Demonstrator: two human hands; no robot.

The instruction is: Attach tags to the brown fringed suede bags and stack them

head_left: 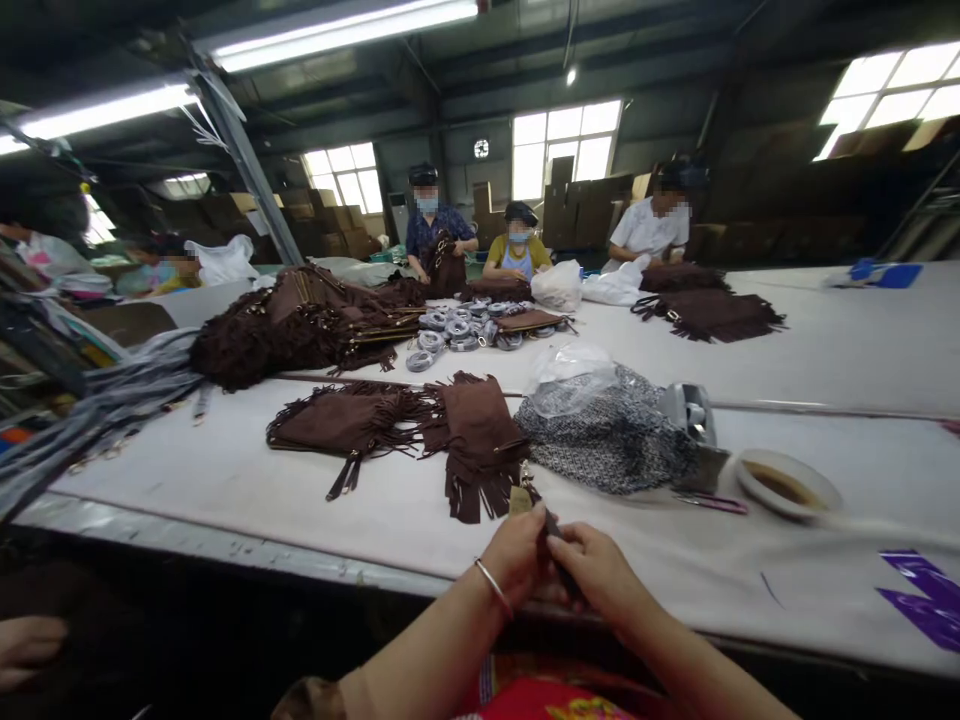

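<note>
Both hands meet at the table's near edge. My left hand [519, 552], with a bangle on the wrist, is closed on a dark strap [559, 545] that has a metal clasp [526, 478] at its far end. Fingers of my right hand [596, 568] pinch the same strap from the right. A small tan tag [519, 500] hangs by the clasp. Just beyond lies a brown fringed bag [480, 430], and another fringed bag [337, 418] rests to its left with its zipper pulls toward me.
Grey knitted cloth [607, 430] under plastic, a bowl of brown liquid [787, 484] and pink snips [716, 503] lie to the right. Brown bags [300, 310] and coiled straps [457, 325] are piled beyond. Several people work across the table; a person's hand [30, 640] shows lower left.
</note>
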